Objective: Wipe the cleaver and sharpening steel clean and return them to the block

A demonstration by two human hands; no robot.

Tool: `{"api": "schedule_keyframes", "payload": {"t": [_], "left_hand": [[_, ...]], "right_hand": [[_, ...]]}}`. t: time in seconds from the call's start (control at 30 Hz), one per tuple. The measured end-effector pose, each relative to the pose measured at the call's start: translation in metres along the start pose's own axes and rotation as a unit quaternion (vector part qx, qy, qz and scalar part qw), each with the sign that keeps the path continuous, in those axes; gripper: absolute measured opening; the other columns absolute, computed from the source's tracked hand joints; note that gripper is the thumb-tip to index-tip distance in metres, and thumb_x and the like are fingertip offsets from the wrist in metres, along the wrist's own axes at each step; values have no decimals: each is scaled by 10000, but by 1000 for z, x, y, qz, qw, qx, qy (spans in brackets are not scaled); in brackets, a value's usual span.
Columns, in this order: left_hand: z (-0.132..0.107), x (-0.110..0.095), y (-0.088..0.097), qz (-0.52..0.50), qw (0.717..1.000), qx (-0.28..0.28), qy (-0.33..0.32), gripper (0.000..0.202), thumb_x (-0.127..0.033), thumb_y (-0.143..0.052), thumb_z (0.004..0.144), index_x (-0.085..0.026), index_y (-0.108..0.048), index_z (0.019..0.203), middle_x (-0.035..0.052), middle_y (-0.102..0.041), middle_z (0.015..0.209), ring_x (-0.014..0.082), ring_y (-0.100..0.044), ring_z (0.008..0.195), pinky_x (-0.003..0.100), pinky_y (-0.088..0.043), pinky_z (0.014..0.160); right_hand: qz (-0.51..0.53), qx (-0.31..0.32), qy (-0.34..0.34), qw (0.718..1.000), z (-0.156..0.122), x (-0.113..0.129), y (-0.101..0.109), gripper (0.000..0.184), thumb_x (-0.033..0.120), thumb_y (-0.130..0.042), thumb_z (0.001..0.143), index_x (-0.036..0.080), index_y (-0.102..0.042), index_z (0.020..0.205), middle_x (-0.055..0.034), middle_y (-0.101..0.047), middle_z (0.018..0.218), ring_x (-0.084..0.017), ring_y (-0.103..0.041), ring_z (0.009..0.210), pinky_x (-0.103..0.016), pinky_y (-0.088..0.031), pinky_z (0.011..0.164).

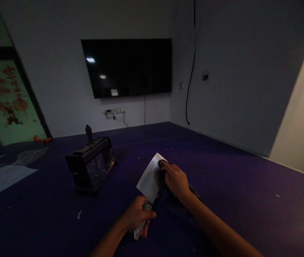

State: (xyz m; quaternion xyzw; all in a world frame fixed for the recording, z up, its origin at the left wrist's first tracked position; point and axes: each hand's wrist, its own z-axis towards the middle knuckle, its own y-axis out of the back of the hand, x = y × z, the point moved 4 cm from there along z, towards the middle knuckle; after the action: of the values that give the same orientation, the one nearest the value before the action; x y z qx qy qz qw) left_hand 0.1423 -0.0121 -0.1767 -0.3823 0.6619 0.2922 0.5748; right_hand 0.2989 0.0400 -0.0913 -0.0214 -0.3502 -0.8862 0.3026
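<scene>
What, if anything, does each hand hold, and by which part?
Left hand: a crumpled bundle, around its middle, adjoining a pale flat piece. Right hand: touching a dark object, grip unclear.

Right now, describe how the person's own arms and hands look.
Both forearms, left and right, are bare, with no sleeve in view. The left hand and right hand wear no gloves. No watch, bracelet or ring can be made out in the dim light, nor any marking or cable on them.
</scene>
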Motion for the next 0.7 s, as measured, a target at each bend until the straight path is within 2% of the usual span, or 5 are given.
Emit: {"api": "schedule_keyframes", "payload": {"t": [0.17, 0.33, 0.47, 0.6, 0.7], "left_hand": [[0, -1, 1, -16, 1000, -17, -10, 696, -274, -630, 620, -116, -310, 1218, -83, -475, 400, 125, -471, 283, 156, -290, 289], [2, -3, 3, -18, 999, -27, -16, 556, -273, -616, 622, -91, -401, 1101, -64, -494, 385, 137, -470, 273, 192, -338, 288], [3, -2, 5, -14, 999, -48, -20, 431, -271, -606, 628, -103, -438, 987, -63, -485, 362, 142, -471, 271, 193, -341, 284], [4, 0, 4, -11, 999, -44, -20, 365, -267, -595, 633, -106, -449, 926, -64, -470, 350, 142, -477, 277, 179, -322, 282], [4, 2, 4, -13, 999, -35, -16, 450, -266, -599, 631, -96, -432, 1012, -73, -468, 358, 130, -471, 275, 160, -297, 282]], "right_hand": [[24, -1, 16, 1000, -5, 5, -6, 287, 42, -389, 727, 201, -609, 821, -28, -635, 943, -154, -562, 801, -247, -427, 730], [45, 23, 49, 998, -13, 18, -14, 286, 30, -389, 714, 197, -613, 777, -29, -638, 791, -146, -564, 739, -228, -420, 692], [52, 29, 64, 996, -16, 24, -15, 270, 29, -405, 701, 195, -611, 754, -36, -642, 892, -148, -567, 759, -225, -422, 682], [42, 19, 74, 996, -16, 25, -13, 285, 15, -394, 704, 196, -608, 753, -36, -640, 946, -152, -567, 779, -230, -427, 678], [32, -3, 62, 998, -12, 19, -9, 280, 21, -388, 726, 193, -606, 758, -43, -640, 950, -155, -564, 793, -238, -429, 704]]}}
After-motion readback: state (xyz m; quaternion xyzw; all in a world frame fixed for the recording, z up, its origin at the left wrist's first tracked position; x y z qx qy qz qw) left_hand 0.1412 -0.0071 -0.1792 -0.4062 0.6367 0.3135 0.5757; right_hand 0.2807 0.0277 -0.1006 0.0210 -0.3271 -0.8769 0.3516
